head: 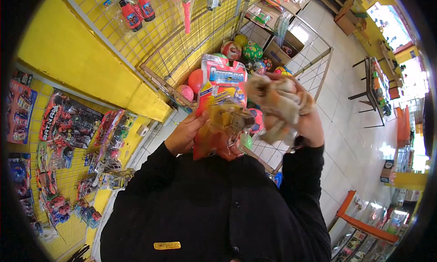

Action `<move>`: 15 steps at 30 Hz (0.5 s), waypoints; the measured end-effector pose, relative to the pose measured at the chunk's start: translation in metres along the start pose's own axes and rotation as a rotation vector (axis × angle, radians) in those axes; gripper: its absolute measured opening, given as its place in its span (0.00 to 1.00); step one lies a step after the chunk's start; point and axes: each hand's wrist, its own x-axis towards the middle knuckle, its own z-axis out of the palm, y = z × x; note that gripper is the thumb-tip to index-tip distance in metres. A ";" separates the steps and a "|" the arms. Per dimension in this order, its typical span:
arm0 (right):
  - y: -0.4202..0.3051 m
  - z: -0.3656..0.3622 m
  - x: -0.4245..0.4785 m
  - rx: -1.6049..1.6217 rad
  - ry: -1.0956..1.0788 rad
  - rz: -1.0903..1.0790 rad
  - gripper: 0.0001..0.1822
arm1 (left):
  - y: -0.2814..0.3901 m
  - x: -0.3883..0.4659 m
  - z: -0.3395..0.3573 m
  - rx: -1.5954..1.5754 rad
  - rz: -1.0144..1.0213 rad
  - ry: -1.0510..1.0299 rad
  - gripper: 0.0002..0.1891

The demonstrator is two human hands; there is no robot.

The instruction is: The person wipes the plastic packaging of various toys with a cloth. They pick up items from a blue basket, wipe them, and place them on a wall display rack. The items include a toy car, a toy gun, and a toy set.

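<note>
My left hand (187, 132) grips the left edge of a carded toy in a clear blister pack (223, 81), held upright before my chest. The card is red with printed lettering, and a yellowish-brown toy shows blurred through the plastic. Close to the pack's right side is my right hand (305, 113), closed on a crumpled beige and orange cloth (278, 104). The cloth is blurred and hangs below the fingers; whether it touches the pack I cannot tell.
A wire-mesh bin (321, 62) with several colourful balls (252, 51) stands just beyond the pack. Yellow wall grids (75, 180) with hanging packaged toys are on the left. Tiled floor (341, 125) lies right, with a black-legged table (368, 87) and an orange-framed display case (368, 227).
</note>
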 end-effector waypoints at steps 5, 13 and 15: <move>0.033 0.069 0.026 -0.973 -0.144 -0.419 0.29 | -0.031 0.026 -0.037 0.165 0.147 -0.132 0.19; 0.027 0.065 0.025 -1.080 -0.450 -0.400 0.25 | -0.002 0.009 -0.011 0.158 -0.060 0.068 0.18; 0.010 0.055 0.023 -1.065 -0.531 -0.348 0.25 | 0.000 0.014 -0.010 0.175 -0.046 0.035 0.18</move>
